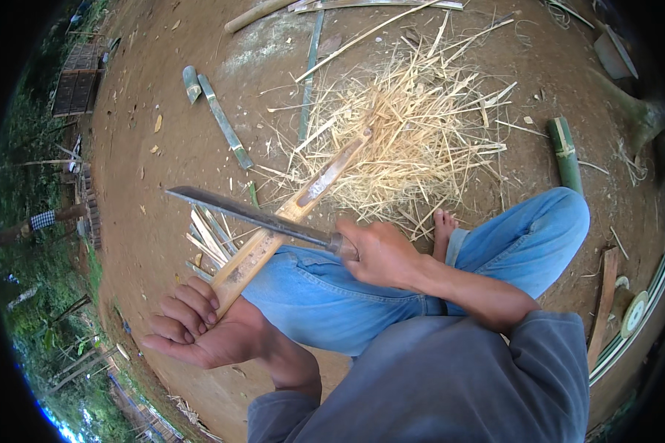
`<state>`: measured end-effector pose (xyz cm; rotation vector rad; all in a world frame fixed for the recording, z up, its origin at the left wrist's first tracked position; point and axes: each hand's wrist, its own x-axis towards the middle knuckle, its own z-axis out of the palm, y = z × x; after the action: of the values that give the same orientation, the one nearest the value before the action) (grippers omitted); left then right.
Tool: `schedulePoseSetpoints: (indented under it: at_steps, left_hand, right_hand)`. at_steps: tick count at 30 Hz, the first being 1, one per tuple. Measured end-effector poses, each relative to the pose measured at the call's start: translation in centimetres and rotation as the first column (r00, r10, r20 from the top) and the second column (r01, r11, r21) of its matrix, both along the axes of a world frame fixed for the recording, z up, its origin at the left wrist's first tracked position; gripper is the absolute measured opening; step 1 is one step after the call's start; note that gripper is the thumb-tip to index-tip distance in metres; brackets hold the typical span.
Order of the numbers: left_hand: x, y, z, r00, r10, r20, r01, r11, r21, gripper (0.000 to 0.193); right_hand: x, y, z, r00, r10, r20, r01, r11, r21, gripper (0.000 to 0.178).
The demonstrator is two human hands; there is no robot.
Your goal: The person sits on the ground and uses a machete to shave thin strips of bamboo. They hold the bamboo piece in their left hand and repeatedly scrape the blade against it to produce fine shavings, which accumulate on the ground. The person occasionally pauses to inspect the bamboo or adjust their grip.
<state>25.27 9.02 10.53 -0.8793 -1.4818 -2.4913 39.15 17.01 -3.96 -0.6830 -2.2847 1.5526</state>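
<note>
My left hand is closed around the near end of a split bamboo strip, which slants up and away to the right over my left leg. Dark patches and a pale area mark its hollow inner face. In my right hand is the handle of a long machete, its dark blade pointing left. The blade crosses over the middle of the strip; whether it presses into the bamboo I cannot tell. Beyond the strip's far end lies a heap of thin bamboo shavings on the ground.
Green bamboo pieces lie at the far left, and a bamboo section stands right of my knee. Split slivers rest beside my left leg. A wooden plank and a round pale disc are at the right. My bare foot is by the heap.
</note>
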Motion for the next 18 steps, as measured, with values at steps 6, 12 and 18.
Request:
schedulePoseSetpoints:
  at_steps: [6, 12, 18]
  left_hand:
    - [-0.2, 0.4, -2.0, 0.999, 0.035, -0.007, -0.035, 0.999, -0.032, 0.046]
    - [1.1, 0.5, -1.5, 0.999, -0.005, -0.048, 0.004, 1.0, -0.009, 0.046]
    - [1.9, 0.9, -0.4, 0.999, 0.034, -0.032, -0.034, 0.999, 0.007, 0.046]
  right_hand:
    - [-0.3, 1.6, -4.3, 0.999, -0.029, 0.035, 0.031, 0.997, -0.066, 0.032]
    - [1.0, 0.3, -2.2, 1.0, 0.02, -0.024, -0.019, 0.998, 0.055, 0.028]
    - [2.0, 1.1, 0.0, 0.999, 0.025, -0.045, -0.022, 0.998, 0.052, 0.025]
